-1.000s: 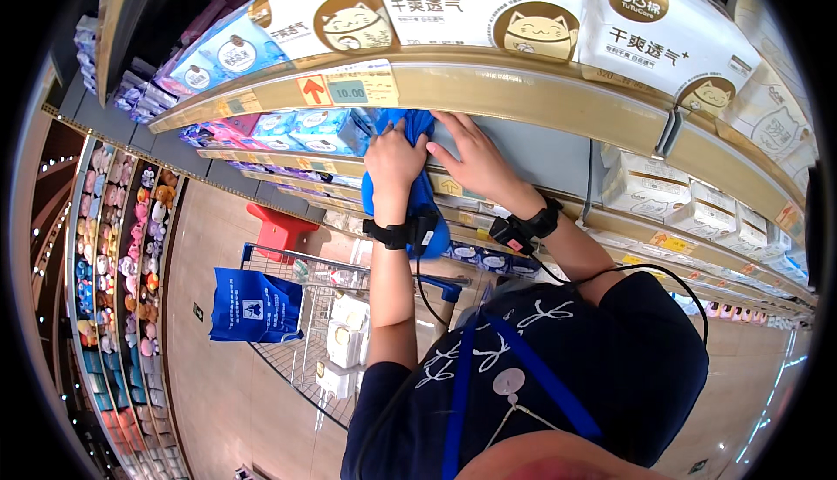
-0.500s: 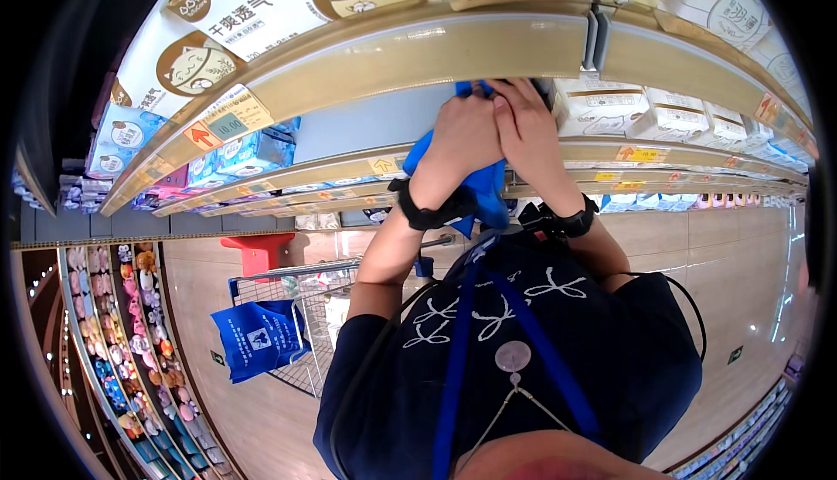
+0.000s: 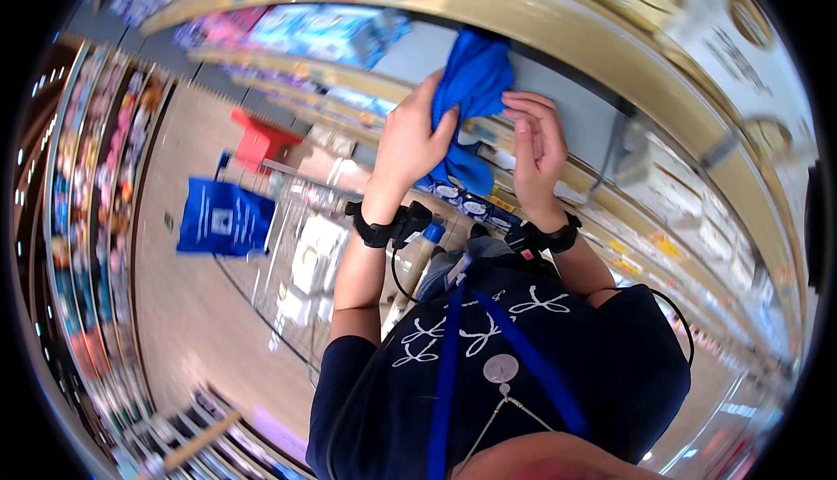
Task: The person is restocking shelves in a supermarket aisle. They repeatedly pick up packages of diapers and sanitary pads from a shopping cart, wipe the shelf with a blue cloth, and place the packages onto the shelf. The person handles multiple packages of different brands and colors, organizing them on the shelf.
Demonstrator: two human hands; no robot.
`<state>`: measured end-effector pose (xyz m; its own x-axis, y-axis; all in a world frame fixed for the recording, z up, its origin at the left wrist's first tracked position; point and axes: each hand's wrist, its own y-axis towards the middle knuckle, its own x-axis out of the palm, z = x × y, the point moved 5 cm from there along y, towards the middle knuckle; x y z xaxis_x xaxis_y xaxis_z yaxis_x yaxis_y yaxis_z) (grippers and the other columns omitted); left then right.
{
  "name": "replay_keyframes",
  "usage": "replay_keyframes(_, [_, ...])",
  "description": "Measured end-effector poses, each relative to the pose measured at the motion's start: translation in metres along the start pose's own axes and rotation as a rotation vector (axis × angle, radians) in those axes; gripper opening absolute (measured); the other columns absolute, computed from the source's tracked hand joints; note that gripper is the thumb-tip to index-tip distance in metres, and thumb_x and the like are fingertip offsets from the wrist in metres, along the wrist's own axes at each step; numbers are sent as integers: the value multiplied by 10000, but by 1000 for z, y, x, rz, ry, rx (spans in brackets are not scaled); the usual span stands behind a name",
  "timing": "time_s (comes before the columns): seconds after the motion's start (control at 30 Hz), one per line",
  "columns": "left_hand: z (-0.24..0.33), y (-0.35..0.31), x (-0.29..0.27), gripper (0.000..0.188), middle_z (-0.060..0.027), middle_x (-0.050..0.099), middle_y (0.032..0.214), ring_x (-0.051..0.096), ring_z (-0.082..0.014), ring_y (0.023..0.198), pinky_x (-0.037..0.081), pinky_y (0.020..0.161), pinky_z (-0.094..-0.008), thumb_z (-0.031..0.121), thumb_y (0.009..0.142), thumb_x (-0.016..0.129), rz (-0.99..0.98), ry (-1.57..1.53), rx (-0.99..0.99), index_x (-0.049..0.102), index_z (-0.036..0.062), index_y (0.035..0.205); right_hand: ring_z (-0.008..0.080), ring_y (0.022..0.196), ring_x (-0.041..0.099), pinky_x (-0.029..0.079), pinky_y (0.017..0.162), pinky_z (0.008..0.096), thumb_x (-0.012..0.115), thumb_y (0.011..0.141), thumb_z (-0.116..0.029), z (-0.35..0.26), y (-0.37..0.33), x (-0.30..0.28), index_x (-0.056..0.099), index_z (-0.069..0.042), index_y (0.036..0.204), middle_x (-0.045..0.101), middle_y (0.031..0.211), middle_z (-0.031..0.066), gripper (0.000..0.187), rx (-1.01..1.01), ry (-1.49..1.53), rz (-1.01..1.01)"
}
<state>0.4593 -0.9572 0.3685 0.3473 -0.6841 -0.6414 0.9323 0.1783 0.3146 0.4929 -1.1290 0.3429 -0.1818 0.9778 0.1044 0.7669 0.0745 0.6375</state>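
Note:
A crumpled blue cloth [image 3: 475, 79] hangs over the edge of a grey shelf board [image 3: 567, 96] in front of me. My left hand [image 3: 410, 140] is closed around its left side, the thumb pressed on top of the fabric. To the right of the cloth, my right hand [image 3: 539, 144] is raised with its fingers apart and nothing in them. Only a small gap separates its fingertips from the fabric. Both wrists wear black bands.
Blue packages [image 3: 331, 34] stand on the shelf to the left; white packs [image 3: 663, 175] fill it to the right. A wire shopping cart [image 3: 288, 262] with a blue bag [image 3: 225, 218] on its side stands at my left, near a red stool [image 3: 261, 140].
My view has turned left. My right hand, which lay over my left on the cloth, has come away and opened. My left hand keeps its grip on the cloth, now more spread out.

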Motion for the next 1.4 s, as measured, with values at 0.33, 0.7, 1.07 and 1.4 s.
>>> replay_keyframes(0.33, [-65, -176, -115, 621, -236, 554, 1284, 572, -341, 1160, 435, 987, -397, 291, 936, 618, 483, -261, -305, 368, 12, 1431, 371, 1271, 471, 462, 994, 431, 867, 711, -310, -31, -92, 179, 301, -68, 1502, 356, 1438, 193, 1003, 107, 215, -1058])
replay_keyframes(0.7, [-35, -437, -202, 681, -132, 634, 1185, 601, -200, 1079, 480, 948, -336, 176, 787, 817, 694, 155, -525, 479, -17, 1346, 341, 1167, 605, 497, 973, 380, 736, 780, -74, -134, -238, 290, 525, 1, 1353, 578, 1333, 195, 615, -205, 523, -1598])
replay_keyframes(1.07, [31, -678, -221, 358, -146, 626, 1115, 610, -274, 1011, 480, 862, -344, -32, 763, 637, 1137, 540, -1068, 616, 18, 1117, 289, 1107, 629, 485, 984, 358, 531, 742, 1, -207, -335, 346, 624, -96, 1266, 646, 1218, 126, 540, 12, 957, -1915])
replay_keyframes(1.4, [-85, -603, -223, 353, -139, 673, 1197, 604, -299, 1187, 429, 1033, -364, -23, 788, 502, 665, 29, -995, 641, 15, 1110, 186, 850, 689, 533, 746, 299, 608, 920, -186, -52, -419, 360, 673, -14, 1078, 712, 945, 90, 242, 403, 285, -2124])
